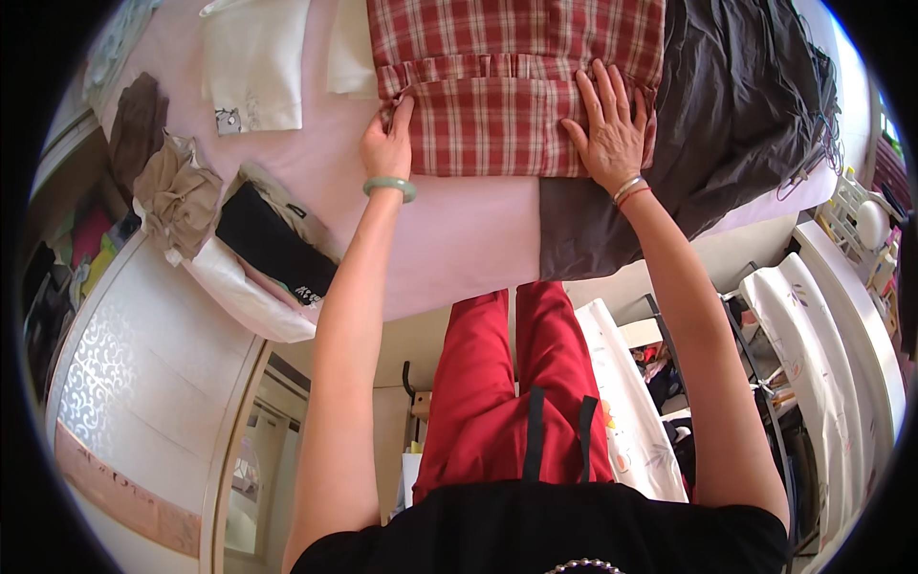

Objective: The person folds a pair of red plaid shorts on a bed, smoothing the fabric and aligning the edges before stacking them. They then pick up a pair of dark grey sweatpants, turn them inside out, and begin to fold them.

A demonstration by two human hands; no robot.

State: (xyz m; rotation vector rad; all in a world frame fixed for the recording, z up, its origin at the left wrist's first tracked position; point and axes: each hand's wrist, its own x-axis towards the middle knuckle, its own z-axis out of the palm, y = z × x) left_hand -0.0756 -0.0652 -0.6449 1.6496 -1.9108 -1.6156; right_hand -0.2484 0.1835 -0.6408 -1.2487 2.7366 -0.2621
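A red plaid garment (488, 120), folded into a broad rectangle with a gathered seam across it, lies on a pink-sheeted bed in front of me. My left hand (387, 143), with a green bangle at its wrist, pinches the garment's left edge near the gathered seam. Flat on the garment's right side rests my right hand (610, 129), its fingers spread and pointing away from me. Under and to the right of the plaid cloth spreads a crumpled dark grey garment (736, 115). The garment's far edge runs out of view at the top.
Folded white clothing (256, 67) lies at the far left of the bed (459, 239). Nearer on that side are a crumpled tan cloth (177, 196) and a folded black garment (273, 234). A white curtained rack (808, 383) stands at my right, a patterned cabinet door (143, 373) at my left.
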